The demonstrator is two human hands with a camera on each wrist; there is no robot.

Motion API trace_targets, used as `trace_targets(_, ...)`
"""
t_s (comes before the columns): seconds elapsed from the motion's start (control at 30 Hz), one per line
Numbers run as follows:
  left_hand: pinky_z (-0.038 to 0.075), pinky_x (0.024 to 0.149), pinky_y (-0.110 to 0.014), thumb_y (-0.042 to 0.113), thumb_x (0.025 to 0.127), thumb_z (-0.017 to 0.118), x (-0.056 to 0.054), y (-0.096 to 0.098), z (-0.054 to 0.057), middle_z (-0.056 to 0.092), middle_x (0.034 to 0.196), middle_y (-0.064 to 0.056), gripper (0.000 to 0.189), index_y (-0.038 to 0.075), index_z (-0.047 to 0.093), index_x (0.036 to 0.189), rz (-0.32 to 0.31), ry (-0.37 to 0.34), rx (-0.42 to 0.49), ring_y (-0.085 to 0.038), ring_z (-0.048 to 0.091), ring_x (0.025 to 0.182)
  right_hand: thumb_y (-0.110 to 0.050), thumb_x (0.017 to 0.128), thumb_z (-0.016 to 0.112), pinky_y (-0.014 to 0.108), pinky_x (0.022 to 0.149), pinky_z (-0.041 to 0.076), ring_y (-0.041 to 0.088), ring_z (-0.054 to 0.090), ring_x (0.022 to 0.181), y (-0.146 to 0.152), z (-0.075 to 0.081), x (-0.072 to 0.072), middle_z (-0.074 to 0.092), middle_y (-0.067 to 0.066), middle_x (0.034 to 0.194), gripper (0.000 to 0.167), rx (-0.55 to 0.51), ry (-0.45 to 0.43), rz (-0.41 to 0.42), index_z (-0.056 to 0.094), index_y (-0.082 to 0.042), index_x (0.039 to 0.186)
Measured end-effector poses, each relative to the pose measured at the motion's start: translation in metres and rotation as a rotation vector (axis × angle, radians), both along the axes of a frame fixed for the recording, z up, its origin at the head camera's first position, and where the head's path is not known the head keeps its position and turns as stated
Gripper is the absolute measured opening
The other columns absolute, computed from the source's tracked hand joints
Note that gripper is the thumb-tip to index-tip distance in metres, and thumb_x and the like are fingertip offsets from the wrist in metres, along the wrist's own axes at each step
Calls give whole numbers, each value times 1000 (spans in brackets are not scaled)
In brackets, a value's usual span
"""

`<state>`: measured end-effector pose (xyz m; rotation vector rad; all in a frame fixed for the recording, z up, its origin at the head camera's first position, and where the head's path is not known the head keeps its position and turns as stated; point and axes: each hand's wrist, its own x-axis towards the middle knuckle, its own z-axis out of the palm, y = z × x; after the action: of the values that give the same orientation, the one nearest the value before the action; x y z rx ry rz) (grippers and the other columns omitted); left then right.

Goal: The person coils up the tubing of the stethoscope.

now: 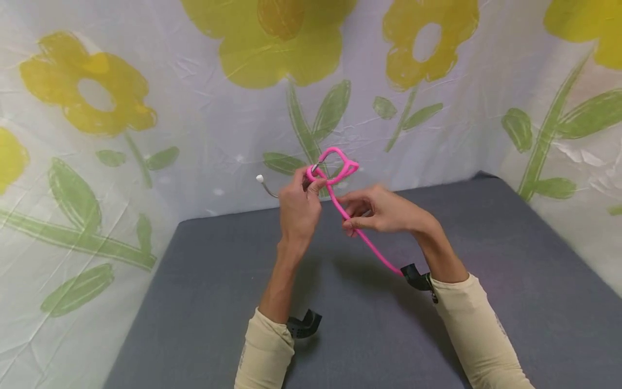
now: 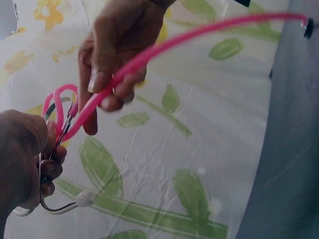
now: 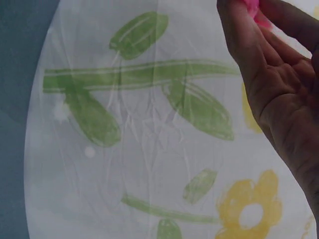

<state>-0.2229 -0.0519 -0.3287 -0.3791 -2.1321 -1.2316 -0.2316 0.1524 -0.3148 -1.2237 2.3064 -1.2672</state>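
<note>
A stethoscope with pink tubing (image 1: 374,249) is held up over the grey table. My left hand (image 1: 298,208) grips its metal ear tubes together with a looped bundle of the tubing, the loops (image 1: 350,166) standing out above the fingers. One curved ear tube with a white ear tip (image 1: 259,178) sticks out to the left; in the left wrist view the white ear tip (image 2: 85,198) hangs below the hand. My right hand (image 1: 384,209) pinches the single run of tubing between thumb and fingers, just right of the bundle. From there the tubing slants down, its far end hidden behind the right wrist's camera mount.
The grey table (image 1: 218,302) spreads below both forearms. Behind it hangs a white cloth (image 1: 209,108) printed with yellow flowers and green leaves. Black camera mounts sit on the left wrist (image 1: 303,324) and the right wrist (image 1: 416,277).
</note>
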Motion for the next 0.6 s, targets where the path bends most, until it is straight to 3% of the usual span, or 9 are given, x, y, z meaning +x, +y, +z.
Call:
trace_targets(0.07, 60, 73, -40, 18, 99, 70, 0, -1, 0, 78, 98, -20, 27, -5, 67, 114, 58, 2, -30, -30, 77, 91, -6, 98, 72, 31, 81, 63, 20, 77, 78, -3, 1, 3, 79, 10, 88, 48, 43, 29, 20, 57, 7, 140)
trace_targets(0.17, 60, 72, -42, 19, 98, 71, -1, -3, 0, 77, 94, -18, 27, -4, 67, 112, 143, 27, -123, -32, 74, 83, -7, 95, 75, 27, 72, 60, 13, 71, 70, -6, 6, 11, 76, 4, 81, 34, 93, 127, -16, 66, 2, 127)
trace_targets(0.3, 57, 68, -44, 19, 97, 73, -2, -6, -1, 74, 87, -16, 24, -2, 69, 107, 242, 65, -265, -34, 69, 74, -4, 93, 73, 23, 60, 47, 5, 54, 62, -9, 13, 22, 65, -2, 74, 14, 108, 350, -122, 75, -6, 107)
trace_targets(0.37, 57, 67, -44, 20, 95, 75, -4, -5, -3, 73, 83, -14, 23, 0, 69, 102, 275, 97, -346, -33, 69, 72, -5, 96, 72, 23, 60, 44, 6, 50, 63, -9, 15, 26, 65, -1, 80, 12, 85, 473, -194, 77, -6, 107)
trace_targets(0.47, 56, 67, -43, 22, 92, 78, -6, -2, -6, 72, 79, -13, 22, 2, 69, 96, 271, 183, -471, -33, 70, 71, -9, 99, 71, 25, 63, 43, 9, 48, 68, -11, 15, 30, 64, 3, 90, 13, 33, 639, -330, 77, -5, 110)
trace_targets(0.6, 53, 67, -41, 20, 93, 76, -8, 7, -10, 71, 76, -9, 18, 4, 67, 92, 191, 318, -624, -29, 71, 72, -8, 98, 71, 29, 65, 45, 16, 51, 72, -12, 13, 27, 62, 8, 92, 11, -58, 757, -514, 78, -1, 104)
